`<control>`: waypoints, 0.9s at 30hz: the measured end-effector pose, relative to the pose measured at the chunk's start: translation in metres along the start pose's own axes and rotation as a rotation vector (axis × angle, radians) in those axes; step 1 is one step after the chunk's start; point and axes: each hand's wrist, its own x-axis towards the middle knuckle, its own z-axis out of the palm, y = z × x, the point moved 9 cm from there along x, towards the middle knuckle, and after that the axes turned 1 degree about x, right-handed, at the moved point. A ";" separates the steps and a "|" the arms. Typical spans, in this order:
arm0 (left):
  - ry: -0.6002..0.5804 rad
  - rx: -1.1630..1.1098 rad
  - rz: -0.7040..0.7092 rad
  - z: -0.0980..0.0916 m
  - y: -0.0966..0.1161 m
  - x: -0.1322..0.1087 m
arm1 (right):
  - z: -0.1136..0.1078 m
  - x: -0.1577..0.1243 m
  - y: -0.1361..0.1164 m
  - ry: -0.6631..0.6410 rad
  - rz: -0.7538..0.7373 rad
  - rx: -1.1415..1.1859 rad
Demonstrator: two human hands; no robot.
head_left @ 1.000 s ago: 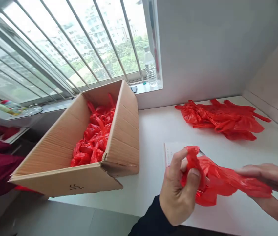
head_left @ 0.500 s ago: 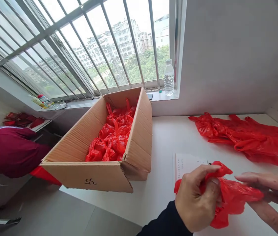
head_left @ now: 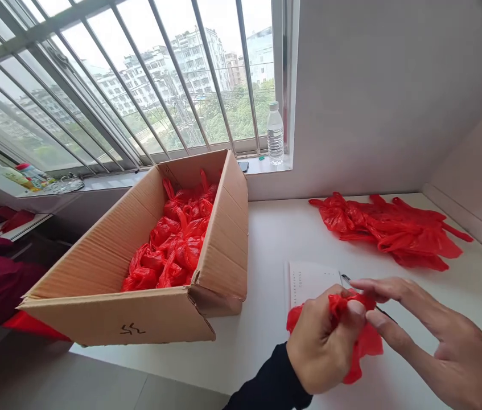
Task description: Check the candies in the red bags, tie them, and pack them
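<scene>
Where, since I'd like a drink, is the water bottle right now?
In the head view the water bottle stands upright on the windowsill, at the window's right end, behind and right of the cardboard box.

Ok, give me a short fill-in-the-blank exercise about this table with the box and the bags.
1. The left hand grips a crumpled bag coloured ____.
2. The cardboard box stands with its top ____.
3. The loose pile of bags lies to the ____ of the box.
Missing words: red; open; right.
</scene>
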 end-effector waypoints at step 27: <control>0.242 0.671 0.474 -0.024 0.014 0.002 | 0.061 0.009 0.031 -0.385 0.260 0.506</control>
